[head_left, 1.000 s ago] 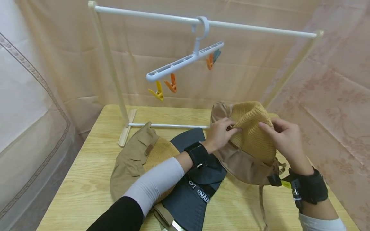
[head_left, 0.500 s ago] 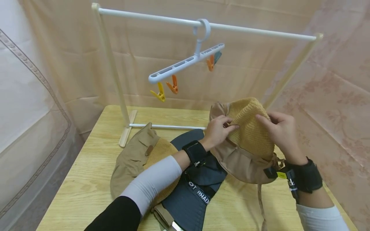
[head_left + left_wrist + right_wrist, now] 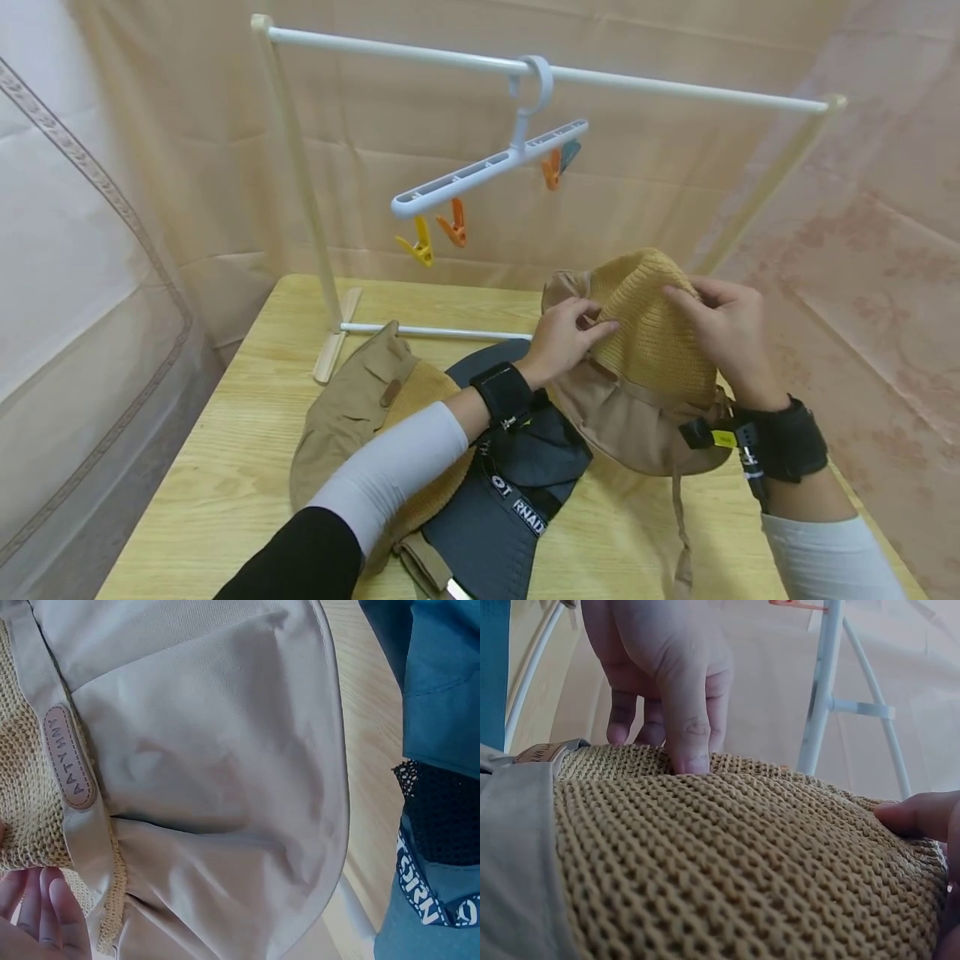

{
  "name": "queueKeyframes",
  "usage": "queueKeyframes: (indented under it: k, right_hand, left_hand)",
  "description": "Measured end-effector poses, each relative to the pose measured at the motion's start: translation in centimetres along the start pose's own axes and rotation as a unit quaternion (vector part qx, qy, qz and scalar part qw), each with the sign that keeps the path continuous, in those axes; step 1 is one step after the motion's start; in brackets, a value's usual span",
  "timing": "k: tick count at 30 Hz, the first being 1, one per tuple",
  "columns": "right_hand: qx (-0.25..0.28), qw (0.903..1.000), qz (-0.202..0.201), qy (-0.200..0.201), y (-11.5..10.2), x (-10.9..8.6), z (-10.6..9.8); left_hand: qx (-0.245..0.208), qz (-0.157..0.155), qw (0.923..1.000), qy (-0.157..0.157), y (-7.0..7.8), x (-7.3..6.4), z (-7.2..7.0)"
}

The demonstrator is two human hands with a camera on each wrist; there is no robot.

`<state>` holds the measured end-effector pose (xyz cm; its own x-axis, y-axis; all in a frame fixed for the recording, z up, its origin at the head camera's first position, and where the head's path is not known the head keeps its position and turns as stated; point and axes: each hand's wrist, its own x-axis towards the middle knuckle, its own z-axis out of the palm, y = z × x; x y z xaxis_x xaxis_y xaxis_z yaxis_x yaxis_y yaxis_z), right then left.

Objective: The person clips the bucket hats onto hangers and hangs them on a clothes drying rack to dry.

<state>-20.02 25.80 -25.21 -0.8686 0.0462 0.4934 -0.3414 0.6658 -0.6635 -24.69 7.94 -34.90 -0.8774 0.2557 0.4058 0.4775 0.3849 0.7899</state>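
A sun hat with a yellow knitted crown (image 3: 660,333) and a wide tan fabric brim (image 3: 217,750) is held up at the right of the table. My left hand (image 3: 564,337) pinches the knit on the crown's left side, near the brim. On the other side, my right hand (image 3: 727,333) grips the crown, its thumb lying on the knit. The right wrist view shows both thumbs pressing the knit, the left hand (image 3: 660,667) beyond it. A stitched label (image 3: 69,757) sits on the hat's band, and a thin strap (image 3: 681,533) dangles from the brim.
A grey-white hanger (image 3: 487,171) hangs from the white rack bar (image 3: 390,48), carrying a yellow clip (image 3: 420,243), orange clips (image 3: 453,225) and a grey-green clip (image 3: 570,156). A khaki hat (image 3: 345,408) and a dark cap (image 3: 480,533) overlap on the wooden table (image 3: 202,492).
Both hands have raised the sun hat slightly, and the right forearm has shifted a little to the left. The head view has tilted a little; the other hats lie as before.
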Motion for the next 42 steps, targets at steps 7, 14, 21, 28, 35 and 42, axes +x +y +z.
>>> queueKeyframes:
  k: [7,14,21,28,35,42]
  right_hand:
    - [-0.026,0.9992,-0.031,0.004,-0.2,1.3,0.6]
    - [-0.014,0.9996,-0.022,-0.008,-0.8,2.5,1.5]
    - [-0.016,0.9998,-0.012,-0.008,-1.4,3.5,2.4]
    - [0.001,0.9997,-0.023,-0.006,-0.8,4.2,2.7]
    - [-0.034,0.9982,-0.047,-0.014,-0.9,5.0,3.6]
    - [-0.037,0.9987,-0.030,-0.019,-1.6,5.9,4.3]
  left_hand:
    - [-0.048,-0.009,0.9988,0.010,-0.2,0.6,-1.4]
    - [-0.057,0.005,0.9975,0.041,-1.2,1.2,-3.2]
    - [-0.036,-0.002,0.9975,0.061,-2.3,2.3,-4.8]
    - [-0.033,0.017,0.9985,0.040,-2.6,3.5,-4.4]
    - [-0.050,0.043,0.9977,0.013,-1.9,3.9,-3.9]
    - [-0.047,0.033,0.9952,0.078,-1.2,5.1,-3.8]
